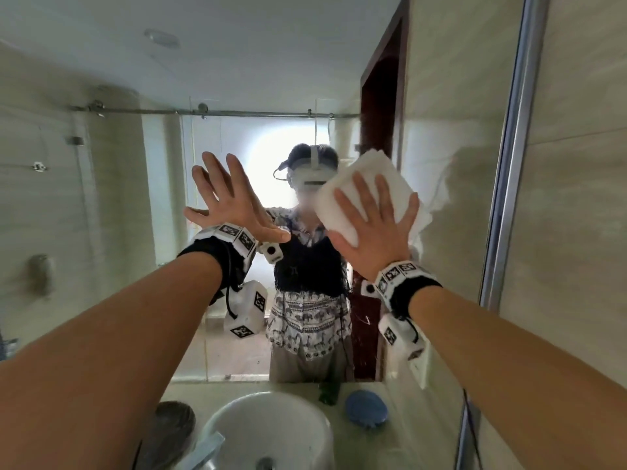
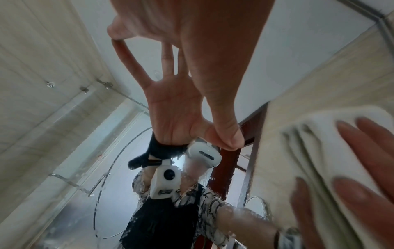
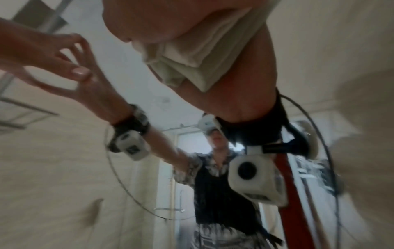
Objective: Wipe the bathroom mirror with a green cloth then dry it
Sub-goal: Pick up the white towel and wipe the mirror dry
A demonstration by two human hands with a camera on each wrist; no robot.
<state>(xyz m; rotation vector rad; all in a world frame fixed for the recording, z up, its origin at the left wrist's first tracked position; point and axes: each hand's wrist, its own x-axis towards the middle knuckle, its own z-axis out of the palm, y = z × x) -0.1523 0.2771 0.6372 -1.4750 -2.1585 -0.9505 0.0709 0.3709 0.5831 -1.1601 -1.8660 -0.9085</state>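
While the folded white towel (image 1: 364, 188) lay flat against the bathroom mirror (image 1: 451, 96), upper right of centre, the right hand (image 1: 375, 228) pressed it there with straight, spread fingers — nothing curled round it, so only palm pressure held it up. Should that pressure have eased in mid-stroke, the towel would likely have slid off and dropped toward the white basin (image 1: 271, 432) below. Its loose folds might also have bunched and left streaks. Beside it, the left hand (image 1: 230, 205) was open and empty, fingertips on the glass — a likely source of fresh smudges on a drying surface. A crumpled green cloth (image 1: 328, 393) lay on the counter next to a blue scrubber (image 1: 366, 407).
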